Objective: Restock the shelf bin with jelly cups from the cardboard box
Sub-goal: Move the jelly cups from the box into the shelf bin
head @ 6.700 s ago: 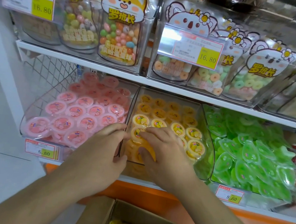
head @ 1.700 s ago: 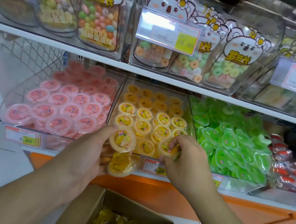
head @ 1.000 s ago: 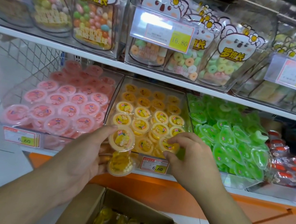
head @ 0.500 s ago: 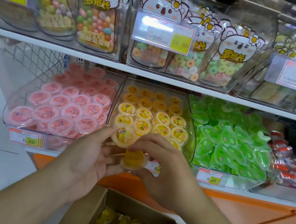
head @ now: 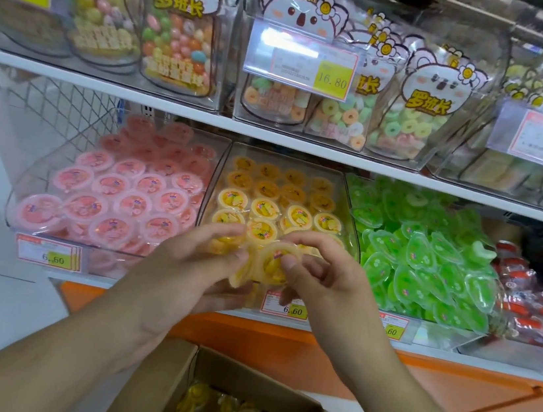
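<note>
Jelly cups [head: 261, 230] in the clear middle bin [head: 345, 195] were yellow-orange with white rims. Left bin cups [head: 125, 202] pink, right bin sweets [head: 429, 254] bright green. Box [head: 152, 394] plain brown. Price tags [head: 284, 306] white and red with yellow patches. Shelf edge [head: 280, 336] orange.

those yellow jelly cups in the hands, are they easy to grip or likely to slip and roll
The yellow jelly cups look small and light, since both the left hand and right hand pinch them with fingertips alone. Their glossy plastic probably makes them a bit slippery. Being round, a dropped one may roll on its side.
</note>
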`<state>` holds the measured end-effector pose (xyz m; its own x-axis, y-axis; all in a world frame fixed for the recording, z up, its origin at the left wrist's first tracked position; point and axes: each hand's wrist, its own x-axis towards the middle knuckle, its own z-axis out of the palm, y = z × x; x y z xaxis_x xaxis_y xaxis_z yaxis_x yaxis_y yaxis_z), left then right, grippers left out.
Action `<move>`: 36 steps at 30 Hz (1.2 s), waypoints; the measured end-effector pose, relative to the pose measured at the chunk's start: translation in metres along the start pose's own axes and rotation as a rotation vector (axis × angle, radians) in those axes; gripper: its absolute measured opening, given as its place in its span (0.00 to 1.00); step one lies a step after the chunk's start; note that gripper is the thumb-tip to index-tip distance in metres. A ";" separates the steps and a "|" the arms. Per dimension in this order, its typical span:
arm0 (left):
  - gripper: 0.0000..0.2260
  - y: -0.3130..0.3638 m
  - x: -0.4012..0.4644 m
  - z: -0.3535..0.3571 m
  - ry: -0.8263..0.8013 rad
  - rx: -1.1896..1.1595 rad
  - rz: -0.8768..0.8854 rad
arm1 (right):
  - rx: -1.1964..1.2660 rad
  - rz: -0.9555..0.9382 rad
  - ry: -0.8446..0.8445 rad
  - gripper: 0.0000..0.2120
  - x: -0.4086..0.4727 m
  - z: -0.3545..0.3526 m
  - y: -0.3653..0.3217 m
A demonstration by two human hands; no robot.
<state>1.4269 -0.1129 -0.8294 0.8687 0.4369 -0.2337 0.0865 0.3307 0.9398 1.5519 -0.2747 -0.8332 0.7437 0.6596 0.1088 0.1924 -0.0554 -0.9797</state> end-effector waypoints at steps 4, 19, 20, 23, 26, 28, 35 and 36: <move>0.11 -0.006 -0.001 0.005 -0.003 0.109 0.018 | -0.007 0.060 -0.053 0.09 -0.001 0.002 -0.003; 0.11 -0.006 0.003 -0.002 -0.022 0.152 0.046 | -0.682 -0.290 0.096 0.22 0.000 -0.004 0.003; 0.11 -0.006 0.002 -0.002 -0.027 0.178 0.058 | -0.742 -0.286 0.119 0.22 0.002 -0.005 0.004; 0.10 -0.007 0.000 -0.002 -0.024 0.245 0.093 | -0.880 -0.259 0.151 0.23 0.011 -0.007 0.010; 0.10 -0.008 0.001 -0.005 -0.013 0.279 0.109 | -0.965 -0.248 0.142 0.25 0.015 -0.006 0.019; 0.10 -0.008 0.001 -0.007 -0.009 0.295 0.114 | -1.003 -0.284 0.128 0.25 0.015 -0.003 0.025; 0.10 -0.005 -0.001 -0.009 -0.014 0.309 0.123 | -1.156 -0.351 0.136 0.24 0.020 0.003 0.044; 0.10 -0.005 -0.001 -0.009 -0.012 0.312 0.125 | -1.150 -0.356 0.150 0.23 0.021 0.002 0.046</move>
<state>1.4208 -0.1073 -0.8363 0.8874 0.4473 -0.1110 0.1227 0.0029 0.9924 1.5746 -0.2620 -0.8760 0.5858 0.6843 0.4343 0.8005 -0.5724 -0.1778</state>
